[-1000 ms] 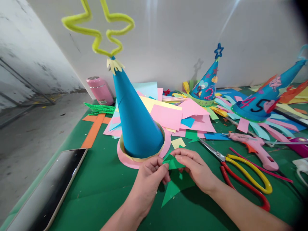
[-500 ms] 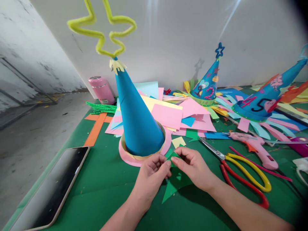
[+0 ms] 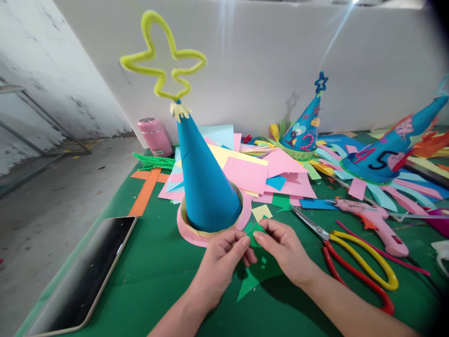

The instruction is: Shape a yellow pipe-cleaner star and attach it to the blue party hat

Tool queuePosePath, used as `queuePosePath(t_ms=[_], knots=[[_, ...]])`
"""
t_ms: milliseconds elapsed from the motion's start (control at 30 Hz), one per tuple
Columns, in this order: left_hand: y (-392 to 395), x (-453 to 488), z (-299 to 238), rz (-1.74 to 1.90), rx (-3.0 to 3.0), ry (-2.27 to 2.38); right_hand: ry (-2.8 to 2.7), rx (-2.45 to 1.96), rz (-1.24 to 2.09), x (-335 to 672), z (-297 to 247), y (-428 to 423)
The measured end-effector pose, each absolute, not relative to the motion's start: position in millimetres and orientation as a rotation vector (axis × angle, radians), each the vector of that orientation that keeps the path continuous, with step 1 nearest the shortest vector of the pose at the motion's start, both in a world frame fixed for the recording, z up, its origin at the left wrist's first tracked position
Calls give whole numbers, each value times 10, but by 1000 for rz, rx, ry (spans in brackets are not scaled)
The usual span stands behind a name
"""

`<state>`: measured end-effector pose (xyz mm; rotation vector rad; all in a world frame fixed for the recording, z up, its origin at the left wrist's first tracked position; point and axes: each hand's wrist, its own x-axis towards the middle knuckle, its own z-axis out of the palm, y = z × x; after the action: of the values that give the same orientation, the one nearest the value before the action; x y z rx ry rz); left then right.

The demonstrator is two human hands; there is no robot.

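Note:
Between my fingertips is a small piece of green paper [image 3: 256, 238]. My left hand [image 3: 226, 262] pinches its left edge, and my right hand [image 3: 282, 245] pinches its right side. Below them on the table lies a larger pointed scrap of green paper [image 3: 247, 285] with small bits on it. Just behind my hands stands a blue paper cone hat [image 3: 206, 187] with a pink brim [image 3: 184, 227]. A yellow pipe-cleaner star [image 3: 164, 70] tops it. To the right of my right hand rest open scissors [image 3: 329, 238] with one red and one yellow handle.
A phone [image 3: 84, 281] lies at the left. A pink glue gun [image 3: 379, 217] is at the right. Behind are coloured paper sheets [image 3: 245, 173], a pink bottle [image 3: 155, 138], green pipe cleaners [image 3: 154, 161] and two decorated cone hats, one starred [image 3: 301, 126], one numbered [image 3: 386, 154].
The view has tilted up a little, so things sit slightly lower and the whole yellow star shows. Both hands still pinch the green paper, with small finger shifts.

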<state>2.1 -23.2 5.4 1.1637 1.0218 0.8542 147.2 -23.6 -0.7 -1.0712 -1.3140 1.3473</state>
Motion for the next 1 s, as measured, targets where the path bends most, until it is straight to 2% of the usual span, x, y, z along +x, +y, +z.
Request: queuePosePath(t_ms=[233, 500, 600, 767, 1000], knots=[[-226, -11, 51, 831, 1302, 1065, -1473, -1160, 1197, 1474, -9, -249], [-226, -4, 145, 914, 1405, 1158, -1386, -1159, 1325, 1396, 72, -203], [-185, -31, 156, 927, 1429, 1154, -1388, -1181, 1280, 1366, 90, -176], [-86, -45, 109, 898, 1218, 1069, -1416, -1214, 1165, 1338, 79, -139], [-116, -60, -12, 846, 966, 956, -1344, -1180, 1256, 1355, 18, -189]])
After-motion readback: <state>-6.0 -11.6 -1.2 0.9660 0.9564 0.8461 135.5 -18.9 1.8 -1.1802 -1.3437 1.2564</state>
